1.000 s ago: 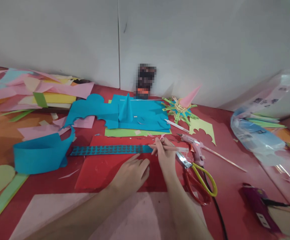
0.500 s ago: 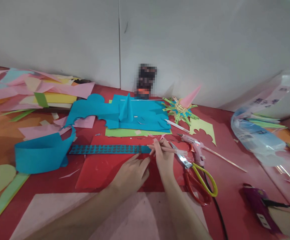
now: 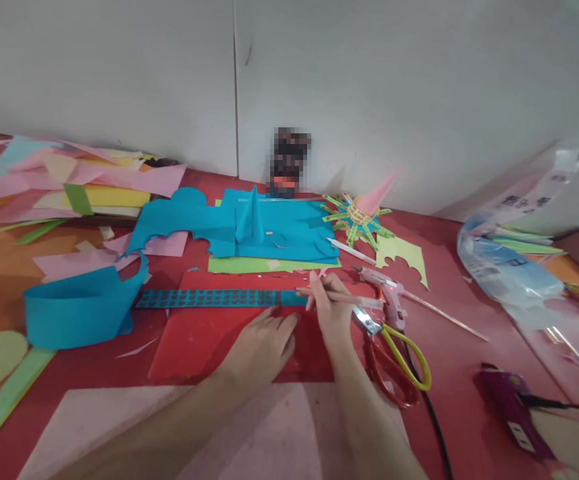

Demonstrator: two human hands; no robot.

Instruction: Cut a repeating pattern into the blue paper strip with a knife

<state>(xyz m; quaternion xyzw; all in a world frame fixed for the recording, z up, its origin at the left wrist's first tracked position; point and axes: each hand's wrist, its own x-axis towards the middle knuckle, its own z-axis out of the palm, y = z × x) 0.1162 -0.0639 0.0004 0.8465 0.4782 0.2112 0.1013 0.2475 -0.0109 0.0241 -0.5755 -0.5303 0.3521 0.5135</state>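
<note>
My right hand (image 3: 332,308) grips a slim pinkish pen (image 3: 342,297), its tip at the right part of a blue paper strip (image 3: 209,298). Rows of small dark curved marks cover most of that strip; the stretch near the pen is plain blue. My left hand (image 3: 262,343) lies with its fingers stretched out, fingertips at the strip's lower edge. Beneath is a red board (image 3: 189,350). Scissors (image 3: 399,353) with one red and one yellow handle lie right of my right hand, their blades partly hidden by it.
A pink glue gun (image 3: 392,297) with a glue stick lies behind the scissors. Behind the strip are blue paper sheets (image 3: 299,230) with a blue cone and a spiky paper piece (image 3: 362,215). Left stand a blue paper loop (image 3: 72,313) and paper scraps (image 3: 84,180). A purple power strip (image 3: 512,410) sits right.
My right hand and the pen have shifted slightly right along the strip. The left hand stays in place; the whole view has moved a little.
</note>
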